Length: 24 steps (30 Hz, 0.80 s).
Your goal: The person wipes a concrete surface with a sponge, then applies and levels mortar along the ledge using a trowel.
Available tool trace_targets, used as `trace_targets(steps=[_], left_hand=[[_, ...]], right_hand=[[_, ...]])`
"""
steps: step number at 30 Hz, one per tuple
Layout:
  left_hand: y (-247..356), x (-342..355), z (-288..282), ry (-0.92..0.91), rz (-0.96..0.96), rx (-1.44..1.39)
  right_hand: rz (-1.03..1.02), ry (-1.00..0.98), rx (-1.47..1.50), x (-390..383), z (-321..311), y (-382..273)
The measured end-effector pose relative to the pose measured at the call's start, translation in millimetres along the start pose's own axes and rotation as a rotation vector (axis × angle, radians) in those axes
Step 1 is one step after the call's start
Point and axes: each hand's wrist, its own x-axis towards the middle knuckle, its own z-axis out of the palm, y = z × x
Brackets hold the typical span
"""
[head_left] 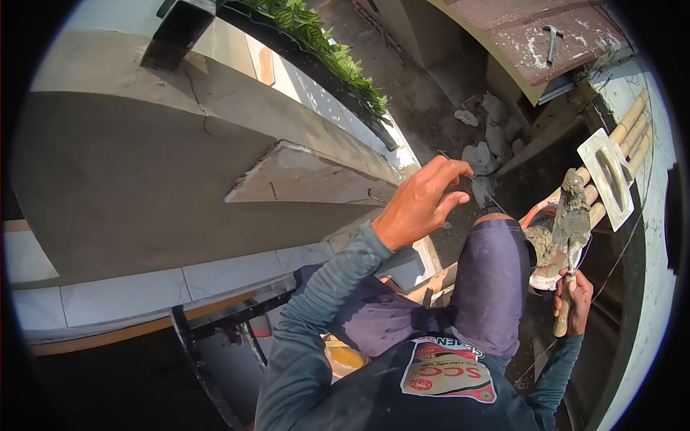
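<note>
My right hand (577,294) is closed around the wooden handle of a trowel (570,262), its blade loaded with wet grey mortar (573,205). Beneath the blade is a bucket (544,281) with more mortar inside, beside my raised knee. My left hand (424,201) hovers in front of the wall, fingers loosely bent and thumb apart. A thin wire (489,192) runs past its fingertips; I see no grip on it. Left of that hand, a rough-edged slab (309,176) juts from the grey plastered wall (144,165).
A plastering float (607,178) rests on bamboo poles (632,129) at right. A hammer (553,44) lies on a stained reddish roof (503,29). Black metal framing (208,366) stands at lower left, below white tiles (122,294). Bags (496,133) lie far below.
</note>
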Motion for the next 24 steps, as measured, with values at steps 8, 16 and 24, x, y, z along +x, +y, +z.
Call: trace_targets(steps=[8,16,24], left_hand=[[64,-89,-108,0.909,0.242,0.644],[6,-115,-104,0.891,0.016,0.769],[-36,-97,-103,0.972,0.183,0.975]], right_hand=[[0.058,-0.49,0.099,45,167,-67],[0.065,-0.567,-0.021,67,296,17],[-0.627,-0.285,-0.42,43,377,83]])
